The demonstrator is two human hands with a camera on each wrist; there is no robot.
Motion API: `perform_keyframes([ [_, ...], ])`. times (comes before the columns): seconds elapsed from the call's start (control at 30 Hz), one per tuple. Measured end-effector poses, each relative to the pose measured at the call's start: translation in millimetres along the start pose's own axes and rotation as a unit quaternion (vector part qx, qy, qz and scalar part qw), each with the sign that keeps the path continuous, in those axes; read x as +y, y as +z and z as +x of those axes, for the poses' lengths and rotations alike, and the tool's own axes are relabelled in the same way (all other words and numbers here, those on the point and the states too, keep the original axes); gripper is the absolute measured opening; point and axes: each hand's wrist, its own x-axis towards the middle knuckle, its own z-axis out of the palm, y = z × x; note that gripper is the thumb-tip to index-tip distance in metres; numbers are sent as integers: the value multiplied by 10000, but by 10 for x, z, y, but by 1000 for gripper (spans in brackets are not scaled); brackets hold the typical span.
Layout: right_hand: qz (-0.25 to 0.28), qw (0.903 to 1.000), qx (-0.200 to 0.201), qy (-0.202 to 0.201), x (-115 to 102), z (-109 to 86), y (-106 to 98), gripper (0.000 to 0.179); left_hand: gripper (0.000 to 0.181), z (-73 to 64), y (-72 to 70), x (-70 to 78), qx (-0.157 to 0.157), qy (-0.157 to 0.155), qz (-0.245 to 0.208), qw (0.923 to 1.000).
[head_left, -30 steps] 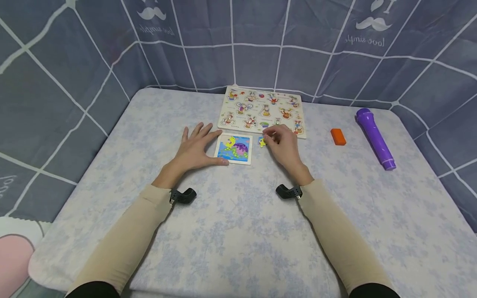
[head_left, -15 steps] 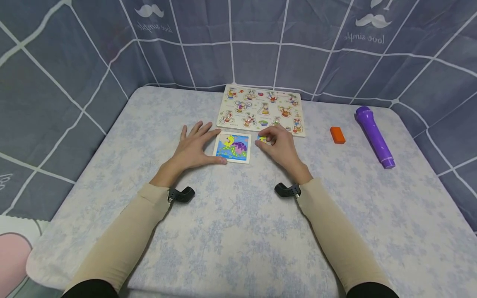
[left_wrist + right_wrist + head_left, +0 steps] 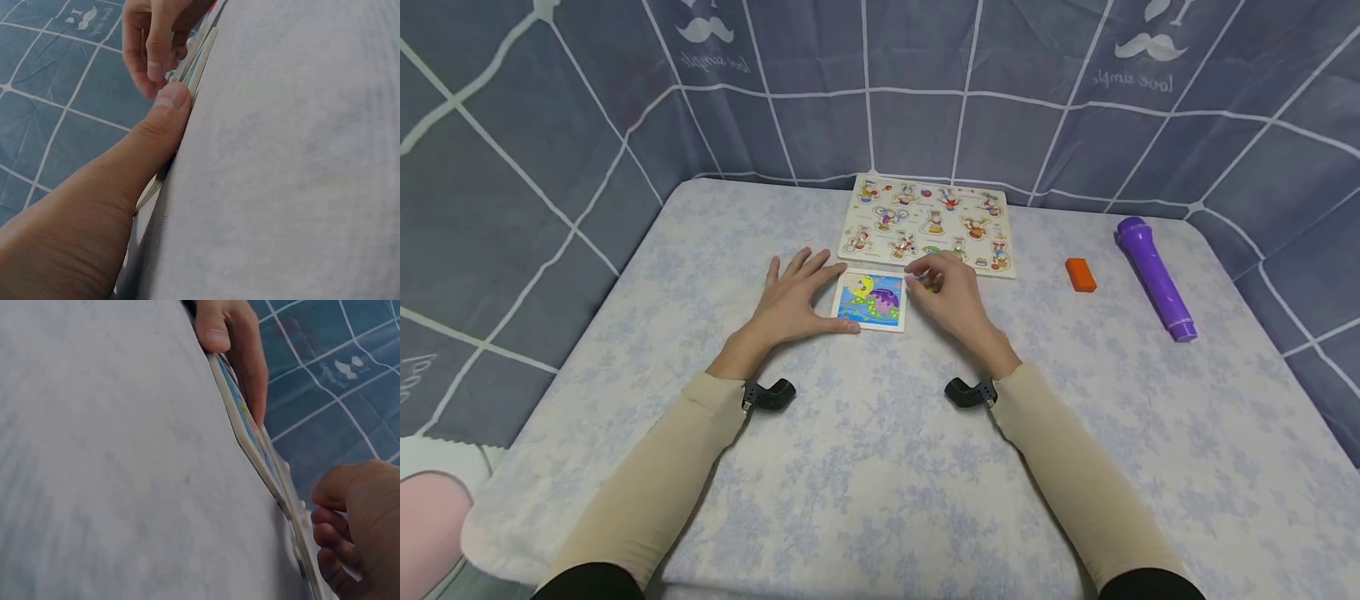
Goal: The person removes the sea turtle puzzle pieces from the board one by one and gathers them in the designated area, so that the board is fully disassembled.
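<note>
A small square puzzle point(image 3: 870, 300) with a white frame and a sea-creature picture in yellow, green and purple lies flat on the table. My left hand point(image 3: 790, 304) is spread at its left side, thumb on the near-left edge and index finger by the far-left corner. At the far-right corner hovers my right hand point(image 3: 951, 296), fingers loosely bent. Under those fingers a bit of a yellow and blue puzzle piece point(image 3: 934, 287) shows, mostly hidden. In the right wrist view, nothing is visible between the right thumb point(image 3: 325, 487) and fingers.
Behind the small puzzle lies a larger peg puzzle board point(image 3: 925, 218) with several cartoon figures. To the right are an orange block point(image 3: 1080, 274) and a purple torch-shaped cylinder point(image 3: 1156, 279). A grey checked curtain point(image 3: 917, 133) stands along the table's back edge.
My right hand has moved left, from over the loose puzzle piece to the small puzzle's far-right corner. The left hand and the small puzzle have stayed in place.
</note>
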Motion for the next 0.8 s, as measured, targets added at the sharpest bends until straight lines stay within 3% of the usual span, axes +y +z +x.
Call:
perform_keyframes([
  [0.43,377,9961,-802,27,-321,119,386,22,109,2,45,-30,-19,53,-21,10000],
  [0.8,173,9957,-865,-267,-289,87,501,33,109,10,7,-28,-14,77,-3,10000],
])
